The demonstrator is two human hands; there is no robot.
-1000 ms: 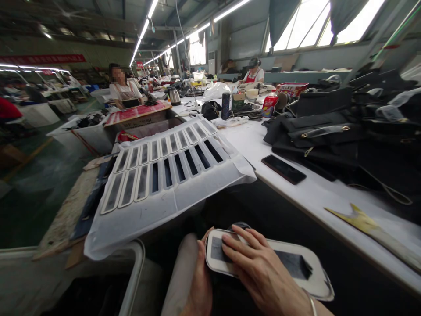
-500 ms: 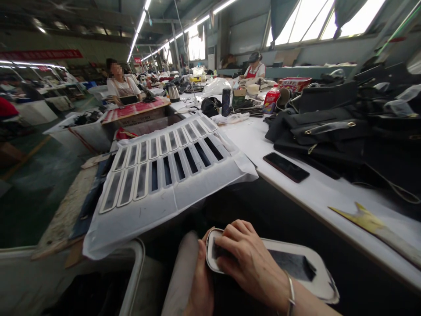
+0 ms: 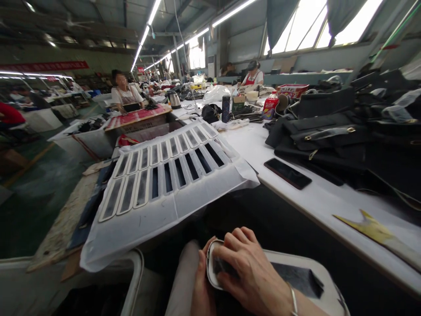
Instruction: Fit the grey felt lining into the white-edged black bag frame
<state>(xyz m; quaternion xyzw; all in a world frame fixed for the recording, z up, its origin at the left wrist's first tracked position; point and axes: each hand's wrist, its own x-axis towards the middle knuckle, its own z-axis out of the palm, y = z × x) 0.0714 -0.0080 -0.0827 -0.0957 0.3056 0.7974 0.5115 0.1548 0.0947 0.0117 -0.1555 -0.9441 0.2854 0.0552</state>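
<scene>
Low in front of me is a long white panel (image 3: 324, 274) with rounded ends and a dark strip along its middle. Its near-left end is gripped by my left hand (image 3: 201, 283), thumb along the edge, with the other fingers mostly hidden behind. Over the same end lies my right hand (image 3: 251, 267), its fingers bent and pressed onto the dark strip. A flap of the dark strip stands slightly raised to the right of my wrist. Beyond my hands, a white sheet (image 3: 197, 197) carries two rows of narrow dark strips, many with white rounded rims.
A phone (image 3: 287, 173) and a pointed yellow-tipped piece (image 3: 371, 226) lie on the white table at right. Black bags (image 3: 329, 116) are heaped behind them. A white bin (image 3: 140, 263) with dark contents stands at lower left. One person (image 3: 126, 96) works at a red-topped table.
The whole view has tilted slightly, so the scene and my hands sit a little lower. My grip on the panel looks the same.
</scene>
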